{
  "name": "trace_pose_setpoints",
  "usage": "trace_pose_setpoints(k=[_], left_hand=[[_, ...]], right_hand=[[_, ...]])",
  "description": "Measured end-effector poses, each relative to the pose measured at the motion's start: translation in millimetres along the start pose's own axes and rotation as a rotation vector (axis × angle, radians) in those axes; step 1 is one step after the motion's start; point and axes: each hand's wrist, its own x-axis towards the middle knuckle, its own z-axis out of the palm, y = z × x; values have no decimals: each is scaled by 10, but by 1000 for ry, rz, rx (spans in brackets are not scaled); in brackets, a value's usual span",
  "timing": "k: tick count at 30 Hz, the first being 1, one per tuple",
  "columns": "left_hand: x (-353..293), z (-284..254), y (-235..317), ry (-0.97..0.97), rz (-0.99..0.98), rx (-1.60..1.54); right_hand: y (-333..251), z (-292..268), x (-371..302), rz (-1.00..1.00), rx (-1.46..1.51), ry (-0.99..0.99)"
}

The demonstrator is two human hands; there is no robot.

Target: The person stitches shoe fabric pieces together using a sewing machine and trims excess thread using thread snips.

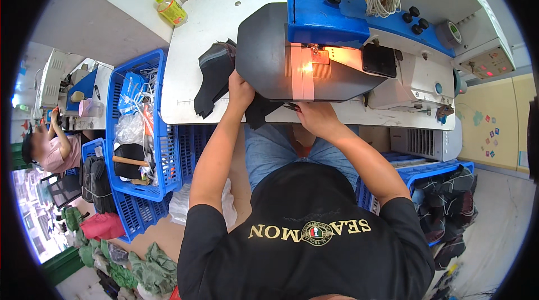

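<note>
My left hand is closed on a black fabric piece that hangs over the front edge of the white table. Its fingertips are partly hidden at the left rim of a dark eight-sided plate. My right hand is closed just below the plate's front edge, around a small dark tool that looks like thread snips. Above the plate stands a blue sewing machine, its lamp lighting the needle area. More black cut pieces lie stacked left of my left hand.
A yellow-capped bottle stands at the white table's back left. Blue crates with bags and a hammer flank my left; another crate of dark pieces sits right. Another person works far left.
</note>
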Motion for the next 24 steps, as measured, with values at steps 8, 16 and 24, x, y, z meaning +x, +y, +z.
trace_pose_setpoints(k=[8, 16, 24], left_hand=[[-124, -447, -194, 676, -98, -637], [-235, -477, 1161, -235, 538, 222], [-207, -66, 1538, -314, 658, 533]], right_hand=[[-123, -189, -113, 4, 180, -93], [-565, -830, -191, 80, 515, 270], [-546, -949, -192, 295, 584, 125]])
